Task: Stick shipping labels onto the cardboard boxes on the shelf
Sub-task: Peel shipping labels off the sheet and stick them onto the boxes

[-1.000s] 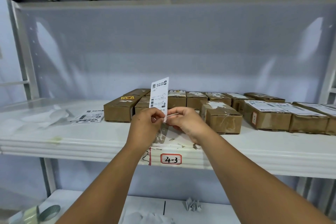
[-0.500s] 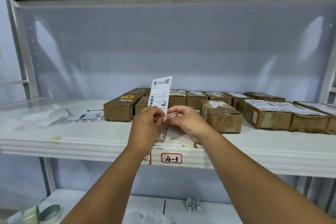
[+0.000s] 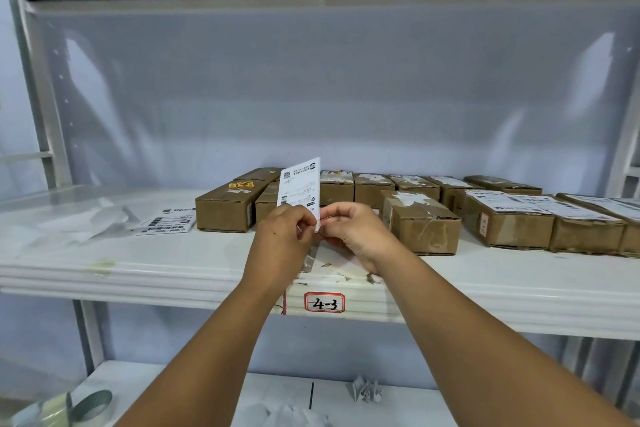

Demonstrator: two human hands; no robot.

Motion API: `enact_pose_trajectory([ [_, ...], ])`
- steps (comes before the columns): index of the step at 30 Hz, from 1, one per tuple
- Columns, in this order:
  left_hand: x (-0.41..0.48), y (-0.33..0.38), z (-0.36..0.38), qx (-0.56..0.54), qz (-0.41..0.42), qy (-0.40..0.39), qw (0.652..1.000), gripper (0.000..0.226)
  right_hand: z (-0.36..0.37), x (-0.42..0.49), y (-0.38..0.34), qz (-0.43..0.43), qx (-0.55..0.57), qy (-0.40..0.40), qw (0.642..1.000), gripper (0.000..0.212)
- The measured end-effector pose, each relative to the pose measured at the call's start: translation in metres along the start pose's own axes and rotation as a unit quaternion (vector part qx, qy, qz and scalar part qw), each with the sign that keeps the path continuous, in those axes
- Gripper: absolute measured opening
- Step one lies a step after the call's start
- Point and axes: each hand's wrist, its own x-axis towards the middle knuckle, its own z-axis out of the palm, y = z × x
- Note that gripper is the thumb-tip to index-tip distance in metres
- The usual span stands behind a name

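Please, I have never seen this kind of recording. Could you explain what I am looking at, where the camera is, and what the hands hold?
There is no machine: a person wears one camera on the head, looking forward and down, so you see their own arms. The left hand and right hand both pinch the lower edge of a white shipping label, held upright. Behind it, on the white shelf, lie brown cardboard boxes; those at the right are already labelled. Another loose label lies at the left.
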Motion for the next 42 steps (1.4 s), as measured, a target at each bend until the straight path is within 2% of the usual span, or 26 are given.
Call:
enact_pose_trajectory([
  [25, -0.0013, 0.0007, 0.0025, 0.058, 0.049, 0.03, 0.997, 0.011, 0.0017, -0.0032, -0.0048, -0.005, 0.003, 0.01, 1.0, 0.022],
  [31, -0.0023, 0.0005, 0.0012, 0.05, 0.042, 0.033, 0.997, 0.015, 0.0014, -0.0033, -0.0044, -0.004, 0.025, 0.012, 1.0, 0.012],
  [34, -0.0024, 0.0009, 0.0005, 0.044, 0.035, 0.032, 0.998, 0.014, 0.0015, -0.0035, -0.0042, -0.002, 0.04, 0.009, 0.999, 0.014],
  [38, -0.0027, 0.0029, 0.0001, 0.045, 0.032, 0.036, 0.998, 0.012, 0.0022, -0.0022, -0.0034, -0.002, 0.001, 0.013, 1.0, 0.018],
  [42, -0.0005, 0.0032, -0.001, 0.024, -0.026, 0.037, 0.999, 0.01, 0.0021, -0.0041, -0.0041, -0.002, -0.041, 0.021, 0.999, 0.017],
])
